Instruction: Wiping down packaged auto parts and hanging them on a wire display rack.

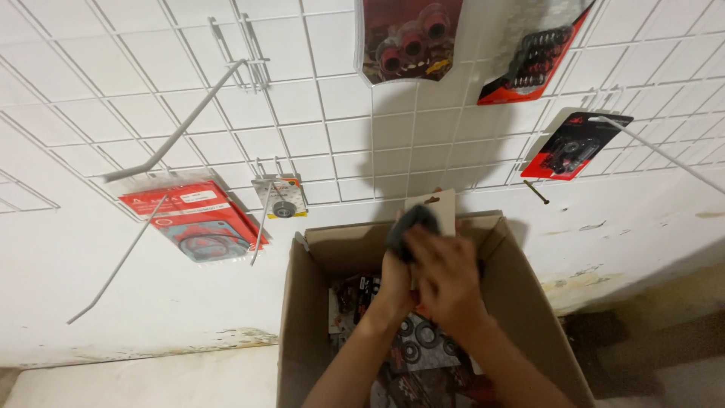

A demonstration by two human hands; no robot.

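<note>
**A:** Start at the hands; what are they doing?

**B:** Both are raised over the open cardboard box (317,302); the right hand (447,281) is nearest the camera, blurred, fingers curled over the front of a carded package (432,214); the left hand (398,276) is behind it, closed around the package's lower part; the card itself stands upright just above the box's far rim, pale backing with a dark lump on its face.

**A:** Can you tell what the dark lump is?

**B:** No; motion blur smears it, and the hands cover its lower half.

**A:** And moving outward?

**B:** Inside the box lie more packets (423,344) showing dark rings, partly hidden by the forearms; the box's near edge is cut off by the frame; beyond it rises a white wall carrying a white wire grid (317,113) with long hooks (177,132); to the left hangs a red gasket packet (192,219), beside it a small yellow-cornered pack (282,198); far up are a blister of red rollers (408,38) and a red pack of springs (532,57), both cropped at the top; to the right hangs a black-and-red pack (574,143).

**A:** The room itself?

**B:** The wall's base is stained and flaking; bare grey floor (664,332) shows on the right; a shadow falls on the grid above the box.
</note>
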